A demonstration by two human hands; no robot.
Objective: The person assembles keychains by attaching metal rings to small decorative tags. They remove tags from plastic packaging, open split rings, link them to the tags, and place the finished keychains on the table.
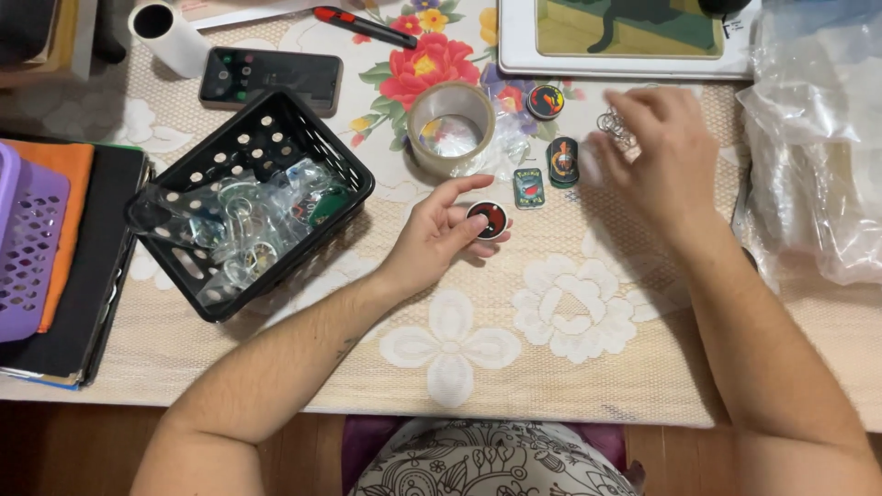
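Note:
My left hand [441, 230] rests on the lace-covered table [551, 367] and pinches a small round charm [489, 219] with a red and black picture. My right hand [657, 156] hovers further right, fingers curled over a cluster of small metal rings [614, 124]; the grip itself is hidden by the fingers. Between the hands lie a rectangular teal charm [528, 187], a dark oval charm [562, 162] and a round multicoloured charm [545, 101].
A roll of clear tape [450, 127] stands above my left hand. A black perforated basket [197, 289] of bagged charms sits left, beside a purple basket [28, 243]. A phone [271, 78], red cutter [363, 26], white-framed board [629, 41] and clear plastic bags [818, 156] line the edges.

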